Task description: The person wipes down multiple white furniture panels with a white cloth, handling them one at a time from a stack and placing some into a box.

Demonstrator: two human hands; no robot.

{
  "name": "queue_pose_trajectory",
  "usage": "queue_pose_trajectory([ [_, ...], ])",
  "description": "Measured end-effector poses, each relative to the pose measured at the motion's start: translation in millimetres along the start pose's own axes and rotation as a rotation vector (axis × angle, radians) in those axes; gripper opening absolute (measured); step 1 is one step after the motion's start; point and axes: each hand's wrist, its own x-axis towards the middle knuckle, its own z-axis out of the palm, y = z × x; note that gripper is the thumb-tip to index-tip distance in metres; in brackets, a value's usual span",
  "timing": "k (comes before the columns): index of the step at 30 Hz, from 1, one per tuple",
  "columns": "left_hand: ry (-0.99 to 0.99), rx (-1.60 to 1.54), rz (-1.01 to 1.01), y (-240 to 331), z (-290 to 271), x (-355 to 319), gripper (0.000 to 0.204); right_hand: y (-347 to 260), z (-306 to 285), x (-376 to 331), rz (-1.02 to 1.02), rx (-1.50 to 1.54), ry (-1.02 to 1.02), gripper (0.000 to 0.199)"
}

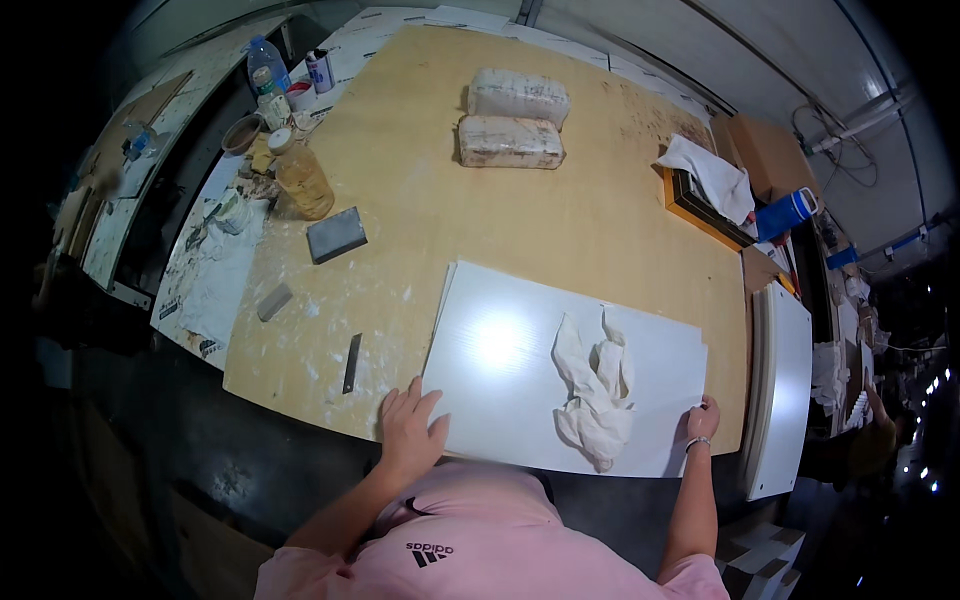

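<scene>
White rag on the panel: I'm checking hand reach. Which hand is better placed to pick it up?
Probably the right hand: it grips the white panel edge closer to the rag than the left hand.

The middle of the counter is open wood, a broad lane between the white panel and the two wrapped blocks at the far side. A crumpled rag blocks the panel's right half. Left, a grey block, a jar and a thin dark strip narrow the way.
</scene>
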Motion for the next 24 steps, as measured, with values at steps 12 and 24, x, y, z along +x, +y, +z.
queue_pose_trajectory([
  [12,0.007,-0.109,0.041,-25.6,-26.1,9.5,0.030,-229.6,22.9,-166.4,-0.492,-0.037,-0.425,0.076],
  [24,0.029,-0.056,0.118,-15.3,-20.3,11.0,0.025,-281.0,74.4,-145.2,-0.629,-0.193,-0.307,0.074],
])
